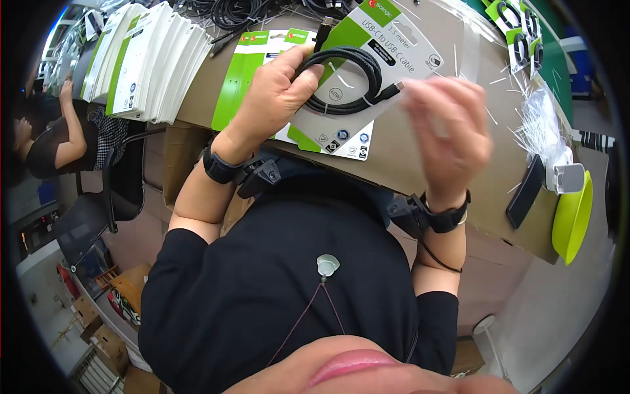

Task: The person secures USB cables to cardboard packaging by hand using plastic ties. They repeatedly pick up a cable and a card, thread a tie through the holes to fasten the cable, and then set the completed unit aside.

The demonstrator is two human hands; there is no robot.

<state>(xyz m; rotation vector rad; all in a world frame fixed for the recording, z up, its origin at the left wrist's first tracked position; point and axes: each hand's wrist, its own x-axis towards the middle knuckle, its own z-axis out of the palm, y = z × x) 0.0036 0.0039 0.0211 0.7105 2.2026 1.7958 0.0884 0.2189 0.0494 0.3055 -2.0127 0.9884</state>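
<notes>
My left hand (279, 95) is closed on a coiled black USB cable (376, 73), thumb and fingers pinching the coil at its left side. The coil lies over a green and grey packaging card (420, 56), and a white tie runs through part of it. One connector (323, 33) points up above my left fingers, and the other connector (392, 90) sticks out to the right. Close to that second connector is my right hand (453, 125), raised over the table and smeared by motion, so its grip is unclear. More green and white cards (239, 82) lie beneath.
A tall stack of cards (154, 62) stands at the left, with black cables (230, 16) behind. White ties (522, 134), a clear bag (548, 115), a dark flat object (526, 190) and a lime container (572, 217) line the right. Carded cables (518, 39) lie far right. Another person (59, 138) sits left.
</notes>
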